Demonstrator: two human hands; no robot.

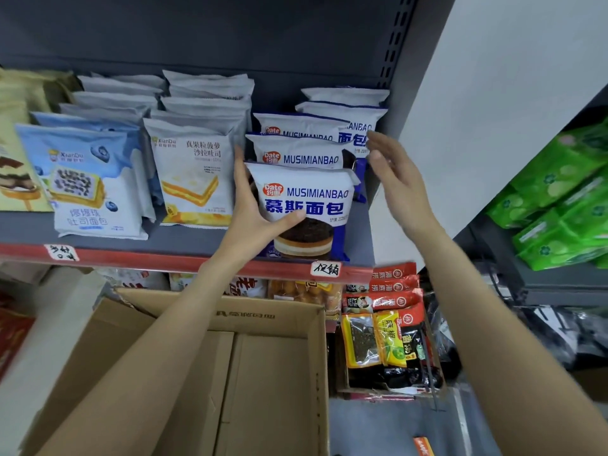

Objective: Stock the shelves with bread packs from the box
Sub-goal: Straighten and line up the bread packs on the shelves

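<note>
A white-and-blue mousse bread pack (316, 205) stands upright at the front of the grey shelf (204, 240). My left hand (253, 212) grips its left side, thumb across the front, fingers behind. Two more packs of the same kind (302, 153) stand in a row behind it, and others (348, 110) are further back to the right. My right hand (394, 176) hovers with straight fingers just right of that row, holding nothing. The open cardboard box (316, 324) sits below the shelf, and its bare bottom shows.
Left on the same shelf stand rows of yellow sandwich bread packs (194, 179) and blue blueberry toast packs (82, 182). Red and yellow snack bags (388, 327) hang right of the box. Green packs (566, 205) fill a shelf at far right. A grey upright (394, 44) bounds the shelf.
</note>
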